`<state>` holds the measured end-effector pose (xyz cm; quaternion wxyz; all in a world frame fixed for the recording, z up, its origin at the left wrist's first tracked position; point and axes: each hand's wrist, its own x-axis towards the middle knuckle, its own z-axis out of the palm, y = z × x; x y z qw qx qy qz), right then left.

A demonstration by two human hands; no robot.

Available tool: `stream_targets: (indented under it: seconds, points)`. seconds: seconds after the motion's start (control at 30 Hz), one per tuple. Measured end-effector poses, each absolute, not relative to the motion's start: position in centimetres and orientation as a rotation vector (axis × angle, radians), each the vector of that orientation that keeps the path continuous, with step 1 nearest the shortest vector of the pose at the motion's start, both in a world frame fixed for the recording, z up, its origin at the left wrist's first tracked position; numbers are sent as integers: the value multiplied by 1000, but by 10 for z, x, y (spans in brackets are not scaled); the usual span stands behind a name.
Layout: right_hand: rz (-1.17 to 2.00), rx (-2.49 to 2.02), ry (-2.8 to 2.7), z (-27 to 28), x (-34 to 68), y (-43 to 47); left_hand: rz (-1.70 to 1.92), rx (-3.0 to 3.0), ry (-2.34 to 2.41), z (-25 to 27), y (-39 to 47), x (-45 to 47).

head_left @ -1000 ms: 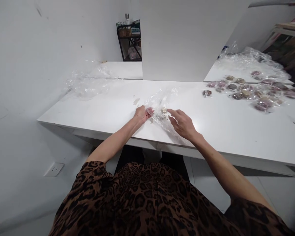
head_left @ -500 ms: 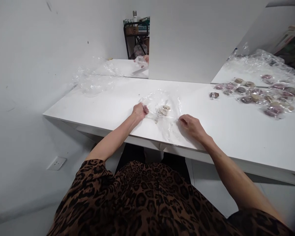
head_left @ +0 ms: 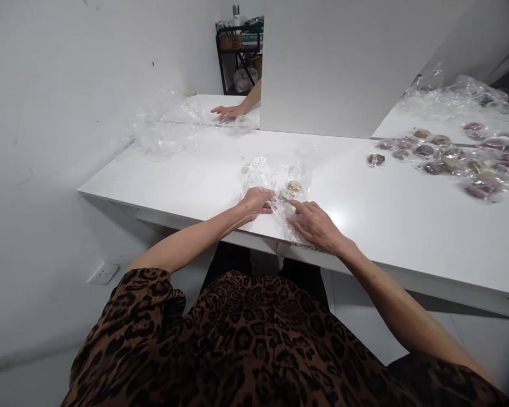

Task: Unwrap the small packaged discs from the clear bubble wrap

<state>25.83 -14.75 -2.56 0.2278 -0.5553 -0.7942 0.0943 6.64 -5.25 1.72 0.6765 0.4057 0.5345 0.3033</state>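
A sheet of clear plastic film (head_left: 258,172) lies crumpled and gathered on the white table before me. My left hand (head_left: 257,204) is closed on its near edge, thumb against fingers. Within the film sits a small round beige piece (head_left: 294,187), with something brownish beside it that the plastic blurs. My right hand (head_left: 316,225) is over the film's right side, fingers apart. Its index finger points at the round piece and touches the film close to it.
Several plastic-wrapped pink, brown and beige round pieces (head_left: 449,155) lie at the right, and one wrapped brown piece (head_left: 376,160) sits apart. Loose film (head_left: 165,133) is heaped at the back left. Beyond the upright white panel (head_left: 322,68), another hand (head_left: 229,112) shows, perhaps reflected.
My left hand has moved right and nearer me, bunching the film. My right hand has come slightly left, its fingers spreading. The hand beyond the panel now reaches farther left.
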Motion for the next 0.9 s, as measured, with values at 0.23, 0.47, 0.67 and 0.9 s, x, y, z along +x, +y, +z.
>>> stream_targets:
  seconds: [0.23, 0.47, 0.67, 0.9]
  points:
    - [441, -1629, -2018, -15, 274, -143, 799, 879, 1169, 17, -39, 58]
    - [286, -1620, -2216, -24, 261, -126, 895, 742, 1091, 14, -34, 60]
    - [151, -1625, -2214, -28, 293, -143, 1052, 489, 1062, 28, -15, 44]
    - [409, -1579, -1725, 14, 296, -151, 976, 623, 1056, 16, -19, 34]
